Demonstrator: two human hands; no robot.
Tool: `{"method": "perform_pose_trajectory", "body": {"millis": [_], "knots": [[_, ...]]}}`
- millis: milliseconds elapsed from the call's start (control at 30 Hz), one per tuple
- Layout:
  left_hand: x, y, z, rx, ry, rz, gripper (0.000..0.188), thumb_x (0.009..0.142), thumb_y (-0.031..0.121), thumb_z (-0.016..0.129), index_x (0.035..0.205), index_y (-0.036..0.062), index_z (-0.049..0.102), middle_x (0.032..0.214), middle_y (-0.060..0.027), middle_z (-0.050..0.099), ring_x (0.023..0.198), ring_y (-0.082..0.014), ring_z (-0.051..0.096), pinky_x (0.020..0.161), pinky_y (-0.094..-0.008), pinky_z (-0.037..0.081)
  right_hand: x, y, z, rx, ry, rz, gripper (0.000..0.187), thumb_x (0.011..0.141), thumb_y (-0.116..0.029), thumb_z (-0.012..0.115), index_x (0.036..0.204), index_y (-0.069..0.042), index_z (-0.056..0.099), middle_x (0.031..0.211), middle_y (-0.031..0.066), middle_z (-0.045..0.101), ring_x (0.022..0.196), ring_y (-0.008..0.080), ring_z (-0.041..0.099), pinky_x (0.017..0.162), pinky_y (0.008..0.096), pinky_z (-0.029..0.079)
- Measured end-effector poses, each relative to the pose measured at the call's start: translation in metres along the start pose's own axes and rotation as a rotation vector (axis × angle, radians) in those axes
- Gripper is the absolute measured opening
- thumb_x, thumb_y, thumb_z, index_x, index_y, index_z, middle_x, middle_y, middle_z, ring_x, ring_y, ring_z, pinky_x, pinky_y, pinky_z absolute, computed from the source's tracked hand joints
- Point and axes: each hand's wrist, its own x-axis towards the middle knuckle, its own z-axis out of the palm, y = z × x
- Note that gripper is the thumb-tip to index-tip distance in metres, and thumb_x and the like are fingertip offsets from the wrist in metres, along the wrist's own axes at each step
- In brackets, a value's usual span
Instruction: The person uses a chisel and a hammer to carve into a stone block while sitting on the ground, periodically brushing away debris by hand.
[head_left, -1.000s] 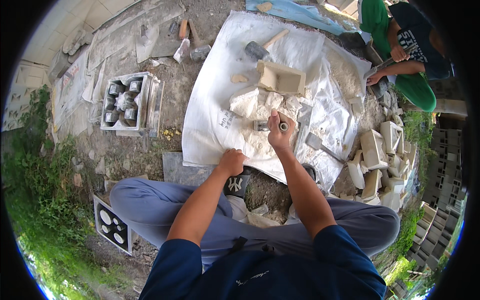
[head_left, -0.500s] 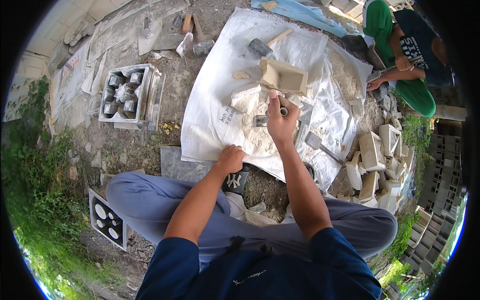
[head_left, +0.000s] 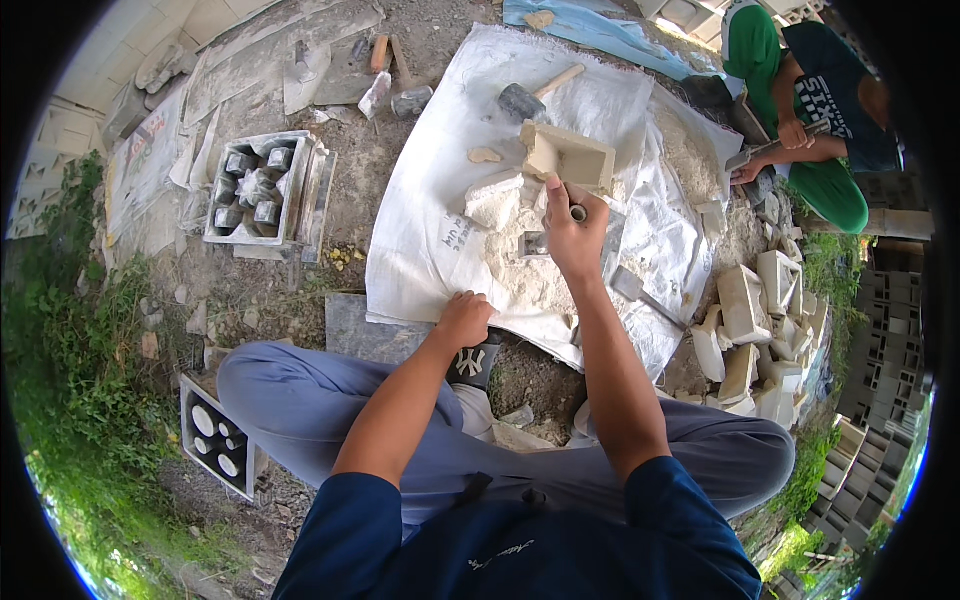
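"What lies before the person?"

"A sheet (head_left: pixel 410 270), spread on the ground. On it, a block (head_left: pixel 582 160) sits just beyond the right hand (head_left: pixel 577 232), with a mallet (head_left: pixel 521 102) farther off and slightly left."

"And nearer?"

"Powder (head_left: pixel 522 288) left of the right hand, a scraper (head_left: pixel 628 283) to its right. The left hand (head_left: pixel 465 318) is at the sheet's near edge."

"Around the sheet?"

"Left, a mould (head_left: pixel 240 241); right, piled block pieces (head_left: pixel 748 310); at the far right corner, a co-worker (head_left: pixel 815 110)."

"Nearer still?"

"A tray (head_left: pixel 212 433) beside the left knee (head_left: pixel 255 385)."
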Motion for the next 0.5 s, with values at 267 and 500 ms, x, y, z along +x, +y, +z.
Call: {"method": "perform_pose_trajectory", "body": {"millis": [267, 500], "knots": [[0.007, -0.006, 0.012, 0.047, -0.052, -0.020, 0.037, 0.071, 0.006, 0.057, 0.101, 0.0145, 0.077, 0.100, -0.0128, 0.068, 0.102, -0.0337, 0.062, 0.094, -0.0463, 0.046, -0.017, 0.063, -0.017, 0.139, 0.048, 0.017, 0.049, 0.103, -0.029, 0.059, 0.062, -0.003, 0.050, 0.053, -0.0031, 0.044, 0.049, 0.0055, 0.038, 0.045, 0.0283, 0.027], [0.001, -0.008, 0.009, -0.023, 0.037, 0.004, 0.027, 0.073, 0.007, 0.057, 0.091, 0.0128, 0.077, 0.097, -0.0135, 0.068, 0.099, -0.0344, 0.063, 0.092, -0.0472, 0.046, -0.015, 0.022, -0.029, -0.030, 0.044, 0.001, 0.049, 0.103, -0.023, 0.058, 0.059, -0.004, 0.047, 0.056, -0.0046, 0.042, 0.050, 0.0056, 0.033, 0.047, 0.0266, 0.026]]}}
